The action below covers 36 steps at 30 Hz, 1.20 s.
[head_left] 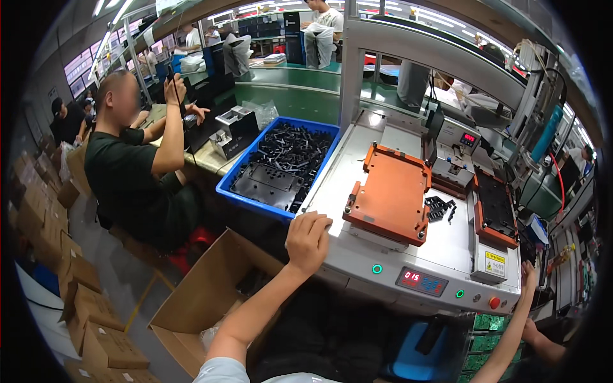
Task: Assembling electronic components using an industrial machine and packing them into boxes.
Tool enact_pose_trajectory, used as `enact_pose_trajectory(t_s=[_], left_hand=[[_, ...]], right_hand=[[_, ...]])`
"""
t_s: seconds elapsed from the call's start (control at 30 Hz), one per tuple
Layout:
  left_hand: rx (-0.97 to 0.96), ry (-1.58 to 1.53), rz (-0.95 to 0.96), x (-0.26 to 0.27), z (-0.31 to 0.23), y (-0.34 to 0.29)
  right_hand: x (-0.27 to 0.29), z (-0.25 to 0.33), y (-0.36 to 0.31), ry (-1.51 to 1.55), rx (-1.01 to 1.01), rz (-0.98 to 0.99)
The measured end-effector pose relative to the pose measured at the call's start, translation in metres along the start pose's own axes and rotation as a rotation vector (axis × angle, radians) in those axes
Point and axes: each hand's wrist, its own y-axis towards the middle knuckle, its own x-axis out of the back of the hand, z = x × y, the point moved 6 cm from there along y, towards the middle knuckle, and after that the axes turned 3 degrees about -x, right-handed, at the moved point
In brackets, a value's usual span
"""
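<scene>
My left hand (308, 242) is at the near left corner of a white machine bed (357, 262), its fingers bent over the edge. My right hand (529, 274) is by the machine's right end; its fingers are small and partly hidden. On the bed lies an orange fixture plate (393, 191) with raised corners and no part in it. Farther right, a second orange fixture (495, 207) bears a black panel (494, 203). Between them lies a small pile of black plastic clips (439, 208). On the front are a red-digit display panel (421, 281) and a red button (494, 302).
A blue bin (223, 190) of black plastic parts stands left of the machine. Beyond it sits a co-worker (124, 159) with raised hands. An open cardboard box (191, 290) is below my left arm. Green circuit boards (482, 341) are at lower right, beside another person's hand (533, 333).
</scene>
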Motion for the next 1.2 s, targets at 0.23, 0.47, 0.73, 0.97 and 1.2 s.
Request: enact_pose_trajectory(t_s=[0.23, 0.47, 0.73, 0.97, 1.2], left_hand=[[0.273, -0.015, -0.085, 0.027, 0.106, 0.029], [0.543, 0.680, 0.582, 0.004, 0.291, 0.007], [0.633, -0.304, 0.377, 0.025, 0.415, 0.022], [-0.154, 0.515, 0.256, 0.084, 0.331, 0.037], [-0.351, 0.296, -0.103, 0.198, 0.062, -0.028]], right_hand=[[0.013, 0.026, -0.168, -0.209, -0.155, -0.449], [0.007, -0.041, -0.389, -0.236, -0.428, -0.726], [-0.140, -0.136, -0.408, -0.131, -0.713, -0.414], [-0.161, -0.203, -0.453, -0.030, -0.823, -0.418], [-0.357, -0.103, -0.404, 0.370, -0.641, 0.223]])
